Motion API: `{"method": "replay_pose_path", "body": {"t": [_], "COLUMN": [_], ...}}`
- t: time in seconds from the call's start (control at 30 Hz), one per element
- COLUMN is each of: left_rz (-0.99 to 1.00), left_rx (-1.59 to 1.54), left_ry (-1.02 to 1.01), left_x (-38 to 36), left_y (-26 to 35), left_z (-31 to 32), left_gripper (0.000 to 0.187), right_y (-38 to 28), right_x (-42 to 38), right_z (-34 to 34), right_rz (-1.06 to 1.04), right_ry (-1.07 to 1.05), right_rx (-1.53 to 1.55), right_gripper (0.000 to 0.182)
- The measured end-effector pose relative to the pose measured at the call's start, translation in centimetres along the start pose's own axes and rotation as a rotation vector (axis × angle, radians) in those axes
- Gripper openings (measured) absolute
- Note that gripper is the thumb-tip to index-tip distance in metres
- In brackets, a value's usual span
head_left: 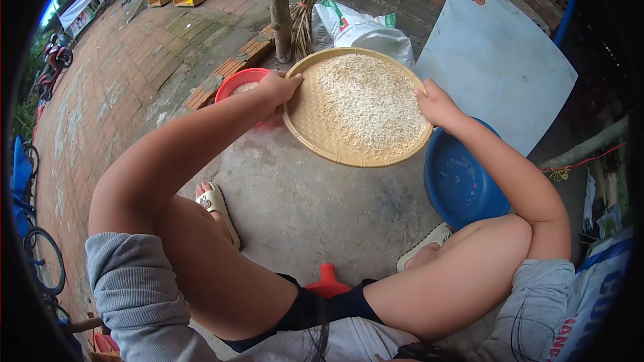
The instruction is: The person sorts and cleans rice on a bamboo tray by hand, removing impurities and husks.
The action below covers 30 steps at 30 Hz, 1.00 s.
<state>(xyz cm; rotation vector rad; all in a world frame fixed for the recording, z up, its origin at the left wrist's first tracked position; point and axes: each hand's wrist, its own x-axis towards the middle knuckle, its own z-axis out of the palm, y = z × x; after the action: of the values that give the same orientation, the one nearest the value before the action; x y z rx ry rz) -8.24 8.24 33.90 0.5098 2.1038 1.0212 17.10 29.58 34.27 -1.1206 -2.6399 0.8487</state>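
Observation:
A round woven bamboo tray (pixel 302 117) is held up in front of me, above the concrete floor. Pale grains (pixel 365 97) cover its middle and right side, while its left part shows bare weave. My left hand (pixel 283 87) grips the left rim, fingers closed round the edge. On the right rim, my right hand (pixel 436 102) is closed in the same way. Behind my left hand is a red basin (pixel 231 83) with some grain in it. A blue basin (pixel 463 177) stands on the floor below my right forearm.
White sacks (pixel 376 35) lie by the brick wall, near a bamboo post (pixel 277 7) and a straw broom (pixel 305 17). A pale board (pixel 496 60) leans at the right. Loose bricks (pixel 231 64) line the floor's edge. Something red (pixel 327 285) sits between my legs.

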Motion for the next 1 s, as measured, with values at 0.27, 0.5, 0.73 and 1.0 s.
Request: {"method": "replay_pose_path", "body": {"t": [0.27,0.5,0.73,1.0], "left_rz": [-0.113,-0.018,-0.003,0.033], "left_rx": [0.054,-0.004,0.179,0.031], "left_ry": [-0.032,-0.046,-0.066,0.032], "left_x": [-3.8,-0.5,-3.5,1.0], "left_y": [1.3,0.0,0.8,-1.6], "left_z": [2.2,-2.0,3.1,-1.9], "left_gripper": [0.055,0.041,0.052,0.042], "right_y": [2.4,-2.6,1.4,-3.5], "right_x": [-0.3,-2.8,-1.1,-2.5], "right_z": [0.8,0.5,-1.3,0.3], "right_rz": [-0.004,-0.173,0.132,-0.132], "right_ry": [-0.116,-0.004,-0.2,-0.066], "right_rx": [0.228,0.08,0.319,0.486], "right_gripper": [0.058,0.087,0.065,0.046]}}
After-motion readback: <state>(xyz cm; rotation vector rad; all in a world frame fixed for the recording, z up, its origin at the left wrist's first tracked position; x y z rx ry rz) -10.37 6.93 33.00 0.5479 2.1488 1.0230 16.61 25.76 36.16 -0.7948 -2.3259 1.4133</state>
